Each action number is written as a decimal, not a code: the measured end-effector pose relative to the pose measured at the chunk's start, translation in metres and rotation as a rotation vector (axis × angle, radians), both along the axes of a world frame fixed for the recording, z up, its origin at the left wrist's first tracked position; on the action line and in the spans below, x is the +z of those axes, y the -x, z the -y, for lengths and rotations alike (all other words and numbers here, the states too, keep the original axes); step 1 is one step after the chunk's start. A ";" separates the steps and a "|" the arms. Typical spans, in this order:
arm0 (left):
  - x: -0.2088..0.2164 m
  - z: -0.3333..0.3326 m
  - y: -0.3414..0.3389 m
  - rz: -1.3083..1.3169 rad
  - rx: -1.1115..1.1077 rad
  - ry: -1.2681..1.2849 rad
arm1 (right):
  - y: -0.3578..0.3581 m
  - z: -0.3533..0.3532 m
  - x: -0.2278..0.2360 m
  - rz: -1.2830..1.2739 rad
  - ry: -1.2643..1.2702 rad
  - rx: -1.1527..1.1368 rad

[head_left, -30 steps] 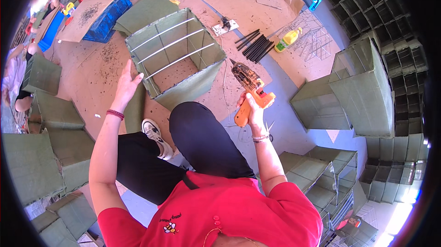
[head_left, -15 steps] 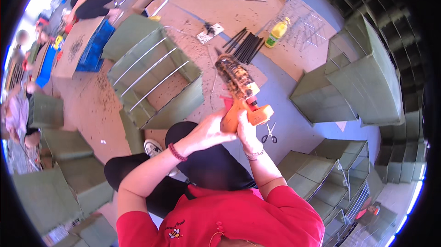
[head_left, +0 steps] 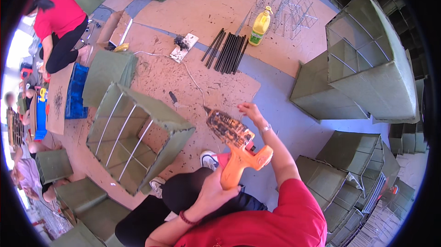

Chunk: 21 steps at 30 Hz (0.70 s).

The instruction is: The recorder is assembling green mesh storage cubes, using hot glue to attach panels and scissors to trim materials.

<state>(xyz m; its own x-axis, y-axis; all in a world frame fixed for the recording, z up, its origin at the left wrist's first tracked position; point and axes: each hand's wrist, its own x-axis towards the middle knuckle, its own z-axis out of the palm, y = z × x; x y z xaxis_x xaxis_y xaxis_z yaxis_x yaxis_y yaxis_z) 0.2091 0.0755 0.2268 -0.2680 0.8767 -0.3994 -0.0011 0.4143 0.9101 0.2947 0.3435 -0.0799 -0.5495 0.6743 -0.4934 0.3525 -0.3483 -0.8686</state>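
Two hands share one tool: the left hand has its grip closed around the orange handle of the glue gun, held above the knees, while the right hand hovers open-fingered beside its crusted nozzle — best kept off the hot tip, the gun steadied before squeezing. Left to right lie a green fabric box with wire dividers, black rods and a yellow bottle on the floor — no labels legible.

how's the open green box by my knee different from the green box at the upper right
The open green box lies on the cardboard-covered floor, one open face up, white bars inside. The upper-right green box sits atop other green boxes, tilted, showing divided compartments. Both are olive fabric over frames.
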 end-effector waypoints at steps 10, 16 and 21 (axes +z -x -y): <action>0.012 -0.021 0.034 0.490 0.176 0.421 | 0.144 -0.161 -0.098 0.586 -0.646 -0.096; 0.000 -0.016 0.034 0.462 0.523 0.316 | 0.165 -0.170 -0.118 0.812 -0.711 0.047; 0.002 -0.019 0.029 0.574 0.500 0.236 | 0.141 -0.152 -0.106 0.603 -0.641 0.105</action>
